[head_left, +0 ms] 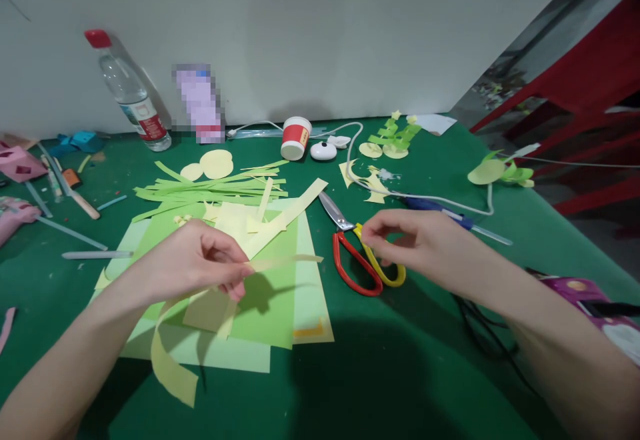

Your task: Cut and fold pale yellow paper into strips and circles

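Table: a broad, green-covered surface [540,243] is spread across most of the frame.
Sheets: flat bright-green and pale mint paper sheets [273,323] are layered at centre left, with much of their area left whole.
Cut strips: a loose bundle of narrow bright-green paper strips [220,192] is laid above the sheets; these appear to be cut but not yet attached.
Left hand: at centre left [210,263], thumb and fingers are clamped on the strip.
Right hand: right of centre [395,237], the fingers are curled over the scissors; whether anything is gripped cannot be told.
Held strip: a long, curling pale-yellow paper strip [170,365] is suspended over the sheets, its lower end hung at lower left.
Scissors: red-and-yellow-handled metal scissors [345,227] are left partly open at centre.
Assembled pieces: green-stemmed, star-tipped paper pieces [397,137] are stood at upper right, seemingly finished.
Discs: plain pale-yellow paper discs [217,164] are set at upper left centre, apparently unused.
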`<state>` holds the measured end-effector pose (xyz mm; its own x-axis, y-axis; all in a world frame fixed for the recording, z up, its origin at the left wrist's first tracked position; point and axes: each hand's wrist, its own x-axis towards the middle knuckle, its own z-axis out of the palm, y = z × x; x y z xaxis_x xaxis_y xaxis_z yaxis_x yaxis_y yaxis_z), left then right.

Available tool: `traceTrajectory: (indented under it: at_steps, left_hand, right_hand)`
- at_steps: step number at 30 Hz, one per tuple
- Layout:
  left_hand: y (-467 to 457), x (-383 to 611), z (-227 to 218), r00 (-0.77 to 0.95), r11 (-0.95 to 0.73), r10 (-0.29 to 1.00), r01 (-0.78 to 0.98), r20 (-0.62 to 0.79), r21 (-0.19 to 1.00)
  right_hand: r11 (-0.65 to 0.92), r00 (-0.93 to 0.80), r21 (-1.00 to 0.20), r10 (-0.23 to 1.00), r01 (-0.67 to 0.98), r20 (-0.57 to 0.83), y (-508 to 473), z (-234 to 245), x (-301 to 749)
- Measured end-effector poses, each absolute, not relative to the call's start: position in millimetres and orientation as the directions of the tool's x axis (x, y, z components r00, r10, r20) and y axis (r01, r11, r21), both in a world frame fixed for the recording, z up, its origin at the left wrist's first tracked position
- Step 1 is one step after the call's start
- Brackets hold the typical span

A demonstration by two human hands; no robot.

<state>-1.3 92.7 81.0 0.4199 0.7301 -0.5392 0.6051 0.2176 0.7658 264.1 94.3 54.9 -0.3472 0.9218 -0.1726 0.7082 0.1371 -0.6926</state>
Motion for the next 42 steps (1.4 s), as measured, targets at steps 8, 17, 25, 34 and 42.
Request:
traceTrajectory:
  at_steps: [8, 17, 25, 34, 42]
  left_hand:
    - [93, 23, 73, 0.528, 0.233, 0.661, 0.531, -0.533, 0.815]
    - [94, 29, 71, 0.589, 0.017, 0.652, 0.618, -0.477, 0.786]
    - [91, 22, 66, 0.558, 0.198, 0.584, 0.607, -0.590, 0.770]
    - [85, 11, 70, 0.513, 0.341, 0.557, 0.576, -0.653, 0.743]
    - [83, 19, 62, 0.531, 0.138, 0.584, 0.680, -0.614, 0.720]
  right_hand:
    - [0.368, -0.702, -0.745, 0.689, 0.556, -0.183, 91, 72, 226]
    - [0.265, -0.779, -0.809, 0.532, 0.525, -0.331, 102, 67, 219]
    - [0.086, -0.794, -0.874, 0.469, 0.478, -0.388, 112, 63, 234]
    - [0.098, -0.727, -0.814, 0.518, 0.573, -0.450, 109, 61, 262]
    - [0.320, -0.757, -0.711, 0.469, 0.626, -0.455, 113, 62, 247]
